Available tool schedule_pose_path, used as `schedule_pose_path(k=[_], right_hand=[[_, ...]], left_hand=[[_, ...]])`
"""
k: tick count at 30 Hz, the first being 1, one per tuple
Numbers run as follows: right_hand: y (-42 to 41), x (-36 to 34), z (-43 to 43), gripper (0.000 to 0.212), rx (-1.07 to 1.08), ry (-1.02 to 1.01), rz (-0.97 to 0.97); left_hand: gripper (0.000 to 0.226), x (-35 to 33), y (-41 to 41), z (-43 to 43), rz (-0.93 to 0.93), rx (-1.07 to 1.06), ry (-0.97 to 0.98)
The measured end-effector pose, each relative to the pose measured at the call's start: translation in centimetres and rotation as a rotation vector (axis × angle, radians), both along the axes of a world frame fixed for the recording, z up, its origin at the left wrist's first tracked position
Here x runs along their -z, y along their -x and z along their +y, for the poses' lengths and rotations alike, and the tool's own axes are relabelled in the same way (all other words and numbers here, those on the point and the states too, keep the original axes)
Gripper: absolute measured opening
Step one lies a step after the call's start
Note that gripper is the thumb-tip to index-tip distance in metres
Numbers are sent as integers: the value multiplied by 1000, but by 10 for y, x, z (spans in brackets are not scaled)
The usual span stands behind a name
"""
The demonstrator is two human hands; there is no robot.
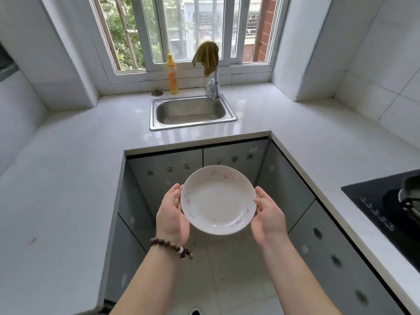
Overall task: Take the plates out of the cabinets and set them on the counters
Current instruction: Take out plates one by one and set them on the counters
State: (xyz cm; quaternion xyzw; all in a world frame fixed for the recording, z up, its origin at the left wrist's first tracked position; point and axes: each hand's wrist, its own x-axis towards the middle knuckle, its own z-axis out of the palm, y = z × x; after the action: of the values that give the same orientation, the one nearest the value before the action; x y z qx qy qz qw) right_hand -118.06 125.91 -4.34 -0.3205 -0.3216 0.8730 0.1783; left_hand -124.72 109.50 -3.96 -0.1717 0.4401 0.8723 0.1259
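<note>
Head view: the left hand [173,214] and right hand [270,214] each grip opposite rims of a white plate [218,200], held level above the floor before closed grey cabinets [166,164]. Beyond, the white desk [68,178] carries the sink [192,111].

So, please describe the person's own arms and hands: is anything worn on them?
Both forearms are bare, with no sleeves in view. The left hand has a bracelet at the wrist: dark brown round beads, one white bead, and a small pendant hanging from it. The right hand and its wrist wear nothing: no ring, watch or glove is visible.
</note>
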Motion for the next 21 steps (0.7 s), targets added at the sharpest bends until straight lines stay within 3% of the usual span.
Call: schedule_pose_path(k=[4, 12, 21], right_hand=[[60, -10, 16, 48, 32, -6, 13], [151, -15, 69, 49, 103, -34, -7], [250, 3, 181, 50, 133, -73, -63]], left_hand=[[35, -7, 68, 17, -13, 14, -11], [28, -13, 167, 76, -26, 85, -38], [34, 0, 269, 190, -60, 125, -32]])
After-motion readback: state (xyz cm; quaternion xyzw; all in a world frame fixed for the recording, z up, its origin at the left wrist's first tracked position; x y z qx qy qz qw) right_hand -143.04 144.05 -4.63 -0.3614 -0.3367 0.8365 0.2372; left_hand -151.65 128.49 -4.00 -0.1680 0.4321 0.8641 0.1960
